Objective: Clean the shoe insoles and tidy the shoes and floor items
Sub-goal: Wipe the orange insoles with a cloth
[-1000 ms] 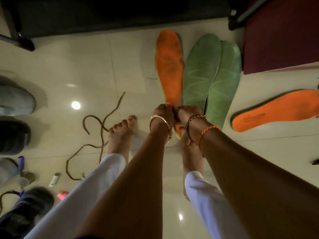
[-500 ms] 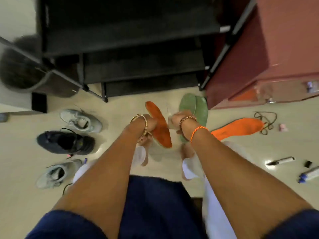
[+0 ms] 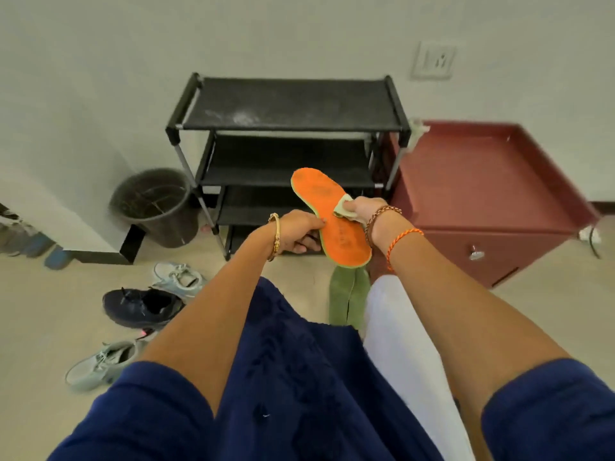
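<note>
- Orange insole [image 3: 331,217] held in the air before the black rack [image 3: 289,151], above the green insoles [image 3: 349,299] on the floor.
- Left hand [image 3: 301,232] grasps its near edge; right hand [image 3: 361,209] pinches a pale wipe [image 3: 342,206] against it.
- Risk: firm wiping could bend the flexible insole or twist it free.
- Long axis diagonal; toe points up-left, toward the rack.

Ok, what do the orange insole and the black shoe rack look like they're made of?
The orange insole looks like foam topped with matte fabric: thin, with a lime-green edge showing. The black shoe rack appears to have metal tube legs, plastic corner joints and dull fabric-like shelves that show pale dust, though the shelf material isn't certain.
</note>
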